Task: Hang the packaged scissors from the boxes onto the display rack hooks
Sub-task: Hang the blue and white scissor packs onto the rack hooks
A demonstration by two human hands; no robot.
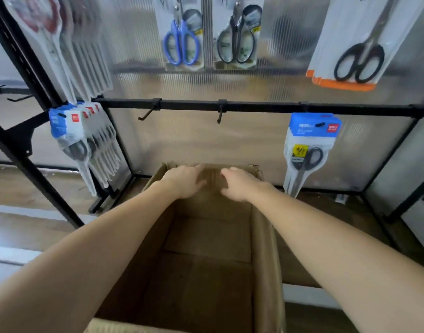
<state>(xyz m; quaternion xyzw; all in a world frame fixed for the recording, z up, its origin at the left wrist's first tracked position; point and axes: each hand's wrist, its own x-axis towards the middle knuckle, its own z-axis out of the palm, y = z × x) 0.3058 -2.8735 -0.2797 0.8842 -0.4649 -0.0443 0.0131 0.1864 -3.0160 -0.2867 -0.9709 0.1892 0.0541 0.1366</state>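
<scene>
An open cardboard box (264, 241) stands on the floor below the display rack; I see no packs inside it. My left hand (184, 181) and my right hand (239, 183) both lie on the box's far flap with fingers stretched out, holding nothing. On the black rail (254, 108) two hooks are bare, one hook (148, 111) at left and another hook (220, 114) in the middle. A bunch of blue-topped scissor packs (307, 147) hangs at the right, and a row of scissor packs (86, 138) at the left end.
Higher hooks carry blue-handled scissors (182, 42), grey-handled scissors (236, 42), a black-handled pack with an orange edge (350, 51) and blurred packs at upper left (52, 34). The black rack upright (26, 145) slants at left. Wood floor lies around the box.
</scene>
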